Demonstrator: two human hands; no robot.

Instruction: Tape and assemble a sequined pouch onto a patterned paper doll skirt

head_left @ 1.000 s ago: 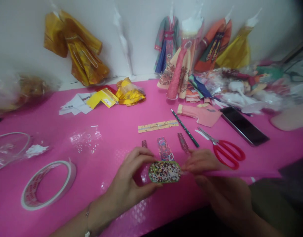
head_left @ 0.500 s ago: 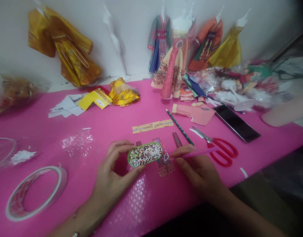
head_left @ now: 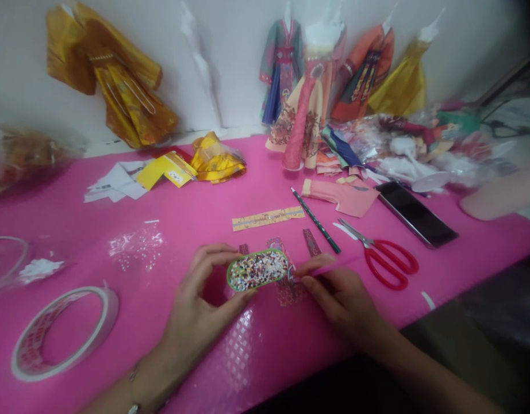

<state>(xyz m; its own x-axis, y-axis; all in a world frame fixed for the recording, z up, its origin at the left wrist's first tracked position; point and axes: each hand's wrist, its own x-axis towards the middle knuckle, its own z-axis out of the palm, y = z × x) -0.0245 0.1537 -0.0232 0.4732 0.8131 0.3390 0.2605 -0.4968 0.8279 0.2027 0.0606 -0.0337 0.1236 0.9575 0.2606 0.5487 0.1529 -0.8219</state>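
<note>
My left hand [head_left: 204, 293] grips the left end of a small oval green-rimmed box of beads [head_left: 258, 270], thumb in front and fingers behind. Many tiny beads in white, black, red and yellow fill it. In my right hand [head_left: 338, 293] a slim pink stick [head_left: 329, 267] is pinched, its tip close to the box's right end; I cannot make out what the tip touches. Beneath and behind the box lies a patterned fabric piece [head_left: 291, 294], partly covered. A dark red patterned strip [head_left: 311, 242] is just beyond my right fingers.
Red-handled scissors [head_left: 388, 261], a dark pencil [head_left: 317, 221] and a phone [head_left: 415, 214] lie to the right. A tape roll [head_left: 62, 333] is at the left. Beyond my hands are a yellow patterned strip [head_left: 268, 218] and a pink cloth piece [head_left: 340, 195]. Dressed doll forms [head_left: 282, 75] stand along the wall.
The pink stick in my right hand has tilted, its free end swinging back to the left away from the scissors. The bead box sits slightly further right in view.
</note>
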